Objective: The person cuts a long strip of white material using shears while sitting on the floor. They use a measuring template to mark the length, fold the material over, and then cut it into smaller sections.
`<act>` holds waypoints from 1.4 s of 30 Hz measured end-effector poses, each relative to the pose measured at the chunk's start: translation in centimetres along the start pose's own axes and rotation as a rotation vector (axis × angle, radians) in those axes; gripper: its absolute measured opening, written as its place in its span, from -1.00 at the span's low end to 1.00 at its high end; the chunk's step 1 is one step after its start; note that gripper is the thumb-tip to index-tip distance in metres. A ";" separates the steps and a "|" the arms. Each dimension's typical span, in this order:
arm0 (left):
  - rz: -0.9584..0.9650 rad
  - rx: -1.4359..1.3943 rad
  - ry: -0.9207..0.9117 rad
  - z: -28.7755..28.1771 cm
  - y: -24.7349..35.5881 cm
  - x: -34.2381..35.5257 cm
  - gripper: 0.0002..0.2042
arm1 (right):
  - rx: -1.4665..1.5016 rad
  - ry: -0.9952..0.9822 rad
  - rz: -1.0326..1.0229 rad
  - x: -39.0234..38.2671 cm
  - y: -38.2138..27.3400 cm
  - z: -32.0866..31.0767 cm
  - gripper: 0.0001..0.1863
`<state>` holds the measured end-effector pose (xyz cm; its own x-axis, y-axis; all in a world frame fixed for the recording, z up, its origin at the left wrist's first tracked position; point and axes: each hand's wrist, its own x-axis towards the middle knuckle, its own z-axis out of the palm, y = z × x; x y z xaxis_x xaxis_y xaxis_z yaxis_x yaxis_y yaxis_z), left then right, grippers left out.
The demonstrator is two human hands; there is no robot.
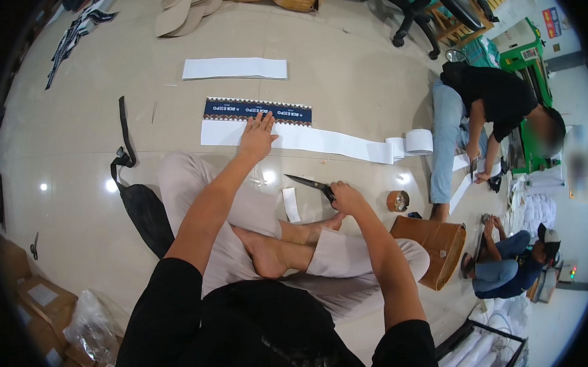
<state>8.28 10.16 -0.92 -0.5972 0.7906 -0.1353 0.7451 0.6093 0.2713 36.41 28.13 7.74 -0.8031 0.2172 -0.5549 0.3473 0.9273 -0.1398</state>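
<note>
1. My left grip, empty, spreads flat across the blue strip and white strip on the floor!
2. My right grip wraps the black scissors, blades pointing left.

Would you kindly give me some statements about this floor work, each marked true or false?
1. The right hand holds the scissors. True.
2. The left hand is clenched in a fist. False: it lies spread over the patterned blue strip and the long white strip.
3. The white roll is near the long white strip's right end. True.
4. The brown tape roll sits left of the scissors. False: it is on their right.
</note>
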 end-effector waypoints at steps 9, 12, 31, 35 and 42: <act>0.010 0.075 0.018 -0.2 -0.1 -0.5 -0.39 | 1.078 -0.086 0.089 -4.2 2.2 0.5 -0.81; 0.019 0.093 0.037 -0.2 -0.1 -0.5 -0.40 | 1.196 -0.028 0.202 -4.2 2.0 0.0 -0.73; 0.076 0.080 0.147 0.0 -0.1 -0.5 -0.42 | 1.582 0.091 0.395 -2.0 0.4 -0.6 -0.48; 0.084 0.073 0.167 0.2 -0.2 -0.5 -0.42 | 1.602 0.050 0.416 -3.0 0.0 -0.9 -0.46; 0.084 0.082 0.162 0.2 -0.2 -0.6 -0.41 | 1.711 -0.197 0.389 -4.7 -2.5 -1.0 -0.37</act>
<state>8.53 9.58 -1.14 -0.5674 0.8224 0.0415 0.8118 0.5501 0.1959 38.82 25.13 11.46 -0.5382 0.1709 -0.8253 0.6611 -0.5218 -0.5391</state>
